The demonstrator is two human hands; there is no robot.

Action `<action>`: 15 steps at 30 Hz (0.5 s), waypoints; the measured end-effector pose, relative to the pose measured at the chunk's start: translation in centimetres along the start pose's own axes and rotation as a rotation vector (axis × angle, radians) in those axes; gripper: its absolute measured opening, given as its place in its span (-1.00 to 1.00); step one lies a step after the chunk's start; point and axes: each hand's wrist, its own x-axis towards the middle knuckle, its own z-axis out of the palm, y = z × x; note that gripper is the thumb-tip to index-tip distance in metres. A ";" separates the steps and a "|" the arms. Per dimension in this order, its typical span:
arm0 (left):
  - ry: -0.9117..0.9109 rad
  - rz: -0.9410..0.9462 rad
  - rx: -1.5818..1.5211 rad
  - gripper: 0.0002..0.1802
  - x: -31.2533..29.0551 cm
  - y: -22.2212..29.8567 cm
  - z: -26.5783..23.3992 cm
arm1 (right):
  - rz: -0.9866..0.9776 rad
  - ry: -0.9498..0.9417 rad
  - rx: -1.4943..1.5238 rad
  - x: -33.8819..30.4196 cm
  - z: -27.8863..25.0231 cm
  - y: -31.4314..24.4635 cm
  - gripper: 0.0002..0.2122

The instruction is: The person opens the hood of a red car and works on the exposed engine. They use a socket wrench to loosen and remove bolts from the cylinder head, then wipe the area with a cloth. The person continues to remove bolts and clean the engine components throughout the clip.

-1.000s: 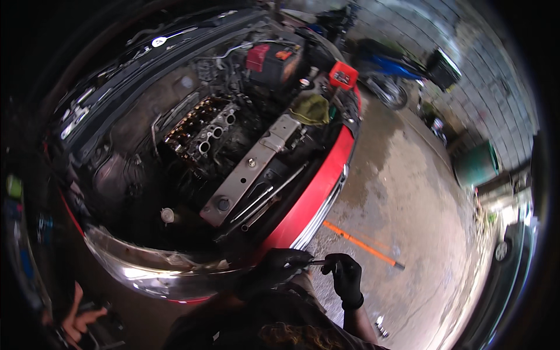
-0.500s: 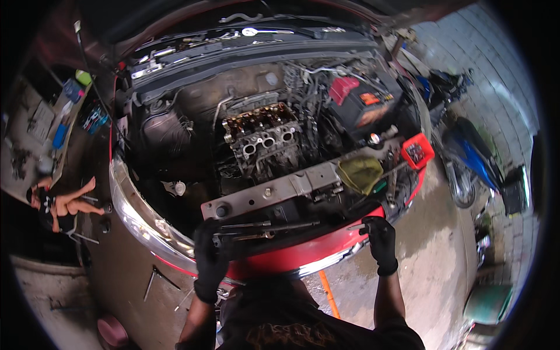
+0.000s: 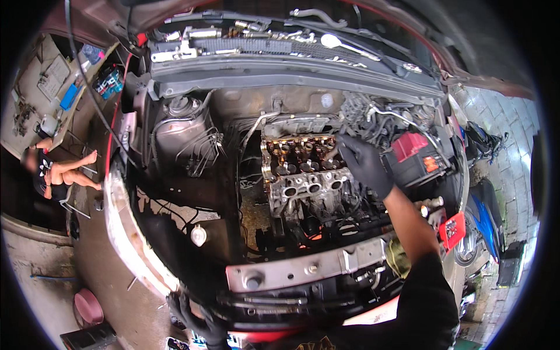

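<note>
I look down into an open car engine bay. My right hand, in a black glove, reaches onto the right end of the bare cylinder head, where the cover is off and the valve gear shows. I cannot tell whether its fingers hold anything there. My left hand, also black-gloved, rests on the car's front edge at the lower left, fingers spread over the red bumper. A grey metal crossbar runs between the two hands.
A black battery with a red cover sits right of the engine. A red tag hangs lower right. A person sits on the floor at far left. A blue motorbike stands at the right.
My right hand has left the bumper and reached forward onto the cylinder head. The view has moved closer over the engine bay. My left hand stays at the front edge.
</note>
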 end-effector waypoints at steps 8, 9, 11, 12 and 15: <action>0.066 0.082 0.041 -0.51 1.3 0.8 1.8 | 0.149 -0.094 -0.271 7.5 9.4 15.9 -0.72; 0.068 0.099 0.064 -0.51 1.9 0.7 2.8 | 0.129 -0.063 -0.297 6.7 10.1 18.2 -0.71; 0.073 0.123 0.099 -0.51 2.3 0.5 3.8 | 0.143 -0.097 -0.286 6.3 11.3 19.5 -0.72; 0.073 0.138 0.112 -0.51 2.7 0.4 4.2 | 0.190 -0.146 -0.264 6.0 11.5 19.9 -0.74; 0.070 0.166 0.138 -0.51 3.2 0.6 5.3 | 0.256 -0.189 -0.249 5.0 12.0 20.3 -0.76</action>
